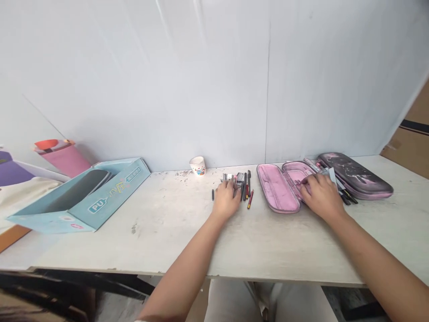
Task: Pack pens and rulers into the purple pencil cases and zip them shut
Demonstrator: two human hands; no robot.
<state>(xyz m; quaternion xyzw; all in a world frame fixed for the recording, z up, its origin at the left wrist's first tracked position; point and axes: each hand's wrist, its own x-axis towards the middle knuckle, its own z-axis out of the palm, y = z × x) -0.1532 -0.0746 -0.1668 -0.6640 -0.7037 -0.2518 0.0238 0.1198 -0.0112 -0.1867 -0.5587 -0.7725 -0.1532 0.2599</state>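
Pens [246,187] are lying loosely side by side on the table [174,228], their long axes pointing toward the wall [214,80], just right of the left hand [227,200], whose fingers are curling close together over small items (what they are holding, I cannot tell). 1 red pencil [250,199] is slanting nearer the person, its far end tilting right. Beyond it to the right, the open pink case [279,190] is stretching from far left to near right, its right half lying under the right hand's [321,195] bent, slightly spread fingers, their grip being unclear.
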